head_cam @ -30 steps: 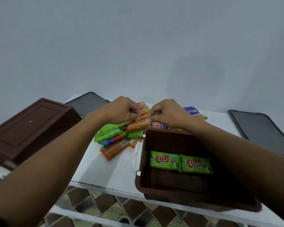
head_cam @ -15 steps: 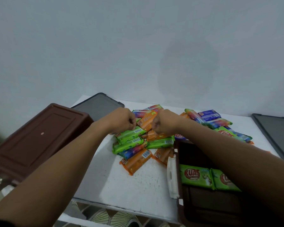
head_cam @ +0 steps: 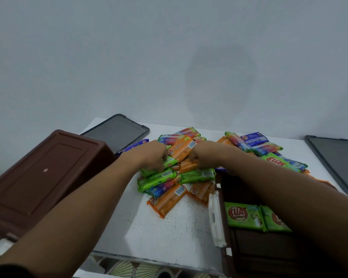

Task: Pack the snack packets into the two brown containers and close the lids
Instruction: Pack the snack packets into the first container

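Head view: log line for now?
left hand grips green packet | right hand on orange packet, grip unclear | brown container holds two KUAT packets

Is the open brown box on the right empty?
No, two green packets lie side by side on the floor of the open brown box.

L hand (head_cam: pixel 149 155), R hand (head_cam: pixel 204 155) dropped onto packet pile (head_cam: pixel 165 189), now apart.

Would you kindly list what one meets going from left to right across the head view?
Brown container → dark lid → left hand, gripping a green packet → right hand, gripping an orange packet → green packets in the open container → second dark lid.
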`<state>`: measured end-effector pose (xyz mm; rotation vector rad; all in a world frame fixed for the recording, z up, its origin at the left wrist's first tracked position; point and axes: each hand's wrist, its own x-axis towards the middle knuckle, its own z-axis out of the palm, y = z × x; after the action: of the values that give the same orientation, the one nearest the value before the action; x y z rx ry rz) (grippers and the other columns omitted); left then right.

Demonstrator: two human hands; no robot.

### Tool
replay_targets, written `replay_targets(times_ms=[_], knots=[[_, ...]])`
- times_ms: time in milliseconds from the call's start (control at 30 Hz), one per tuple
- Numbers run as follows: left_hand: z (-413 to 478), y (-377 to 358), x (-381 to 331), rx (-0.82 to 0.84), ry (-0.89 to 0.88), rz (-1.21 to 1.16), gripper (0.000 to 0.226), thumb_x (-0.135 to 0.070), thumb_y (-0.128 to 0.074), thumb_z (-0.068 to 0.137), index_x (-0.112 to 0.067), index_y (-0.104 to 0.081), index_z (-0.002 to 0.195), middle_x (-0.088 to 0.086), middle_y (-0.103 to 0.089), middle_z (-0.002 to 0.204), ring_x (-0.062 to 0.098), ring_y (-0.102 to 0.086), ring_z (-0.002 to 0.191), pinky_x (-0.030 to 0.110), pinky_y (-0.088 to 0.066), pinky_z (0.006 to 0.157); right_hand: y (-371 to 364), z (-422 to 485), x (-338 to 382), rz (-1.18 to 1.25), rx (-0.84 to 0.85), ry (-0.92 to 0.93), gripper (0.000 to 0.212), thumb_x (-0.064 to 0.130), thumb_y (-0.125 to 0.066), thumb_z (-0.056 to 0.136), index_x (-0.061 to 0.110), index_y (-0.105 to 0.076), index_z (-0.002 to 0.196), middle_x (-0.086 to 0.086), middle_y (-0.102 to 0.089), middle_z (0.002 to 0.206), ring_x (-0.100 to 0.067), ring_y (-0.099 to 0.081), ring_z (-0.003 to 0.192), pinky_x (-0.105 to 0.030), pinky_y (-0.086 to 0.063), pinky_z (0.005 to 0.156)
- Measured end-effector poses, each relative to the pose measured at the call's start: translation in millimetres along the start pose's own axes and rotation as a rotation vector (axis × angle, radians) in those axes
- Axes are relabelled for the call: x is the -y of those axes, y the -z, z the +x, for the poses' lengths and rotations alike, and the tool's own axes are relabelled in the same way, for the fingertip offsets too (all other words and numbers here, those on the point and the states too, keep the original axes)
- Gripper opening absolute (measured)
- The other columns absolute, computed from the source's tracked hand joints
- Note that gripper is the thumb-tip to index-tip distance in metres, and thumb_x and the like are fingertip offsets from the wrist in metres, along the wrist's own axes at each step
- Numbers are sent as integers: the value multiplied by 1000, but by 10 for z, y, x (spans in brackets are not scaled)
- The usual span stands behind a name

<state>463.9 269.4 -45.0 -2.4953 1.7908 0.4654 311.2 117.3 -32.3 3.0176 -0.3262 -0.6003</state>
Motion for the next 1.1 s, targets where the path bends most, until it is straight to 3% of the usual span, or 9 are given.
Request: replay_targets(times_ms=[133, 300, 500, 667, 767, 833, 900, 1033, 1100], knots=[[-88, 125, -38, -73, -1, -31, 15, -24, -70, 87, -13, -70, 98, 5, -67, 89, 25, -65, 78, 32, -47, 58, 121, -109, -32, 140, -73, 19, 24, 24, -56, 98, 13, -71, 113, 5, -60, 93, -18, -54, 86, -29, -37, 73], [-217, 362, -99, -91, 3, -242, 14, -24, -65, 92, -13, -68, 99, 9, -69, 91, 25, -65, 77, 40, -53, 67, 283, -345, -160, 274, -84, 50, 35, 22, -51, 102, 13, -60, 134, -4, -66, 124, -23, -60, 110, -33, -46, 90], [-359, 579, -341, -78, 4, -469, 18, -15, -57, 93, 1, -64, 95, 6, -57, 79, 19, -47, 70, 38, -39, 67, 475, -786, -378, 477, -94, 53, 23, 20, -54, 102, 15, -67, 120, -6, -72, 105, -19, -64, 91, -36, -49, 84], [-430, 665, -635, -19, -72, -587, 35, -31, -65, 82, -1, -67, 100, 14, -65, 87, 21, -53, 77, 44, -46, 76, 494, -1179, -574, 622, -98, 23, 20, 20, -53, 100, 15, -69, 111, -9, -74, 105, -32, -67, 99, -49, -53, 90], [-462, 723, -852, 6, -130, -640, 22, -28, -73, 91, -10, -75, 105, 11, -76, 102, 27, -71, 94, 48, -54, 93, 475, -1435, -688, 699, -98, 38, 18, 27, -60, 99, 22, -70, 112, -1, -75, 101, -21, -69, 89, -40, -54, 83], [-484, 747, -1017, 18, -161, -673, 24, -28, -77, 90, -12, -76, 107, 12, -77, 105, 27, -73, 100, 50, -54, 99, 427, -1610, -762, 762, -58, 53, 25, 34, -68, 94, 21, -69, 116, 3, -76, 103, -17, -71, 95, -37, -55, 88], [-498, 757, -1199, 31, -203, -665, 25, -27, -78, 88, -11, -76, 107, 16, -76, 104, 31, -72, 98, 48, -53, 97, 339, -1770, -840, 821, -34, 58, 32, 35, -73, 91, 18, -69, 117, -2, -77, 106, -22, -72, 99, -41, -55, 91], [-474, 715, -1553, 115, -273, -627, 32, -32, -81, 84, -10, -76, 105, 23, -74, 99, 24, -66, 84, 39, -51, 84, 172, -2088, -944, 806, -19, 63, 25, 31, -79, 86, 15, -73, 104, -20, -72, 101, -26, -63, 78, -40, -49, 73], [-437, 655, -1730, 165, -296, -582, 37, -38, -81, 81, -9, -75, 102, 28, -71, 99, 23, -61, 81, 39, -47, 82, 98, -2257, -973, 745, 29, 57, 24, 32, -80, 84, 17, -75, 102, -12, -74, 98, -19, -65, 76, -37, -50, 75]])
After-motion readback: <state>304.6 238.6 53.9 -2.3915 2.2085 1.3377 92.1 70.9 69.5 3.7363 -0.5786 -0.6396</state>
